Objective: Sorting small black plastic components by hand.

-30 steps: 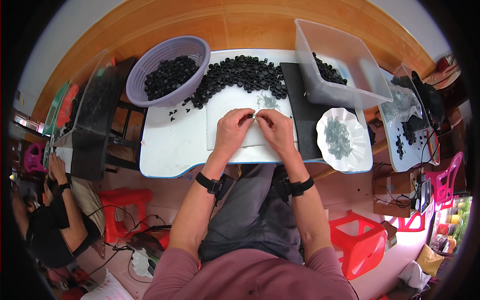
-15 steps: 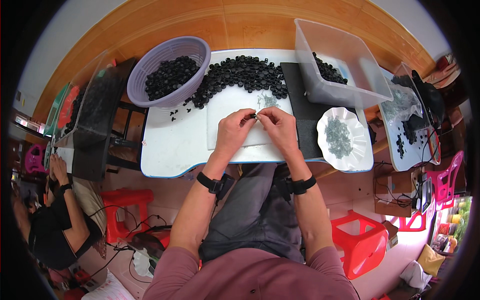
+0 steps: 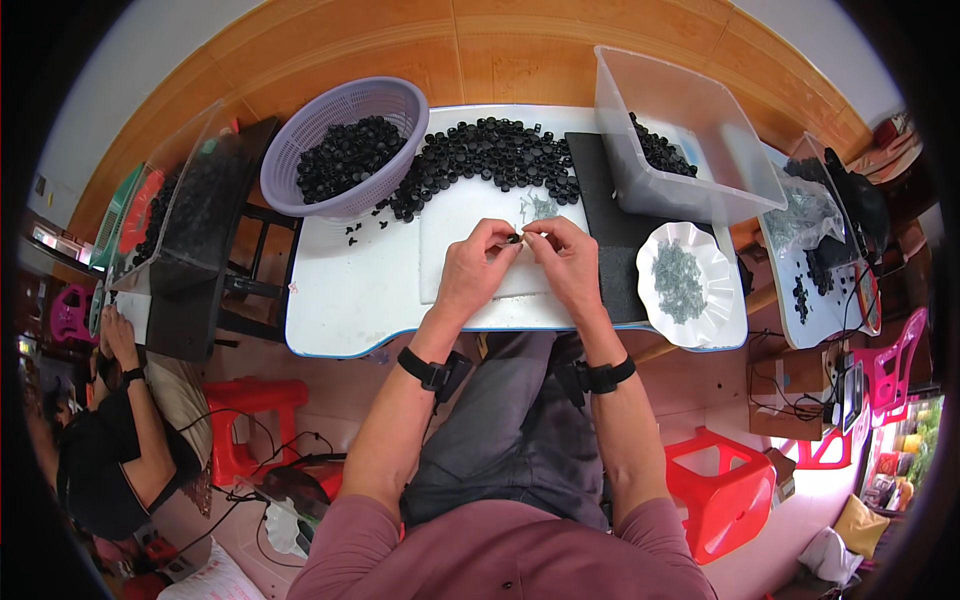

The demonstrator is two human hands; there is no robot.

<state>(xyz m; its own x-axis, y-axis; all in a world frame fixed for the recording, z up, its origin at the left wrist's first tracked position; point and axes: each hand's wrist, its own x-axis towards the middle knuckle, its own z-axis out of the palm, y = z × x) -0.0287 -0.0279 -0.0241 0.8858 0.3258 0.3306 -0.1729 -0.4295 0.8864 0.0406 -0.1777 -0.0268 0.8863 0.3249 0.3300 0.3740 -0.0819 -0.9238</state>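
Observation:
My left hand [image 3: 472, 267] is closed in a pinch on a small round black plastic part [image 3: 513, 238] above the white board [image 3: 445, 240]. Close beside it, my right hand [image 3: 565, 262] has thumb and fingertips pressed together at that part; whatever it pinches is too small to make out. Just beyond my fingers lies a little heap of small clear pieces [image 3: 540, 207]. Behind that, a wide pile of black caps [image 3: 500, 150] spreads across the table's far side.
A purple basket [image 3: 285, 180] of black parts stands at the left, a clear bin [image 3: 690, 110] at the right. Nearer on the right, a fluted white dish [image 3: 715, 315] holds clear pieces beside a black mat [image 3: 620, 270]. Red stools flank me; another person [image 3: 135, 430] works at left.
The view has shifted slightly, so the table sits a little lower. Both hands stay together at the black part, with small finger movements.

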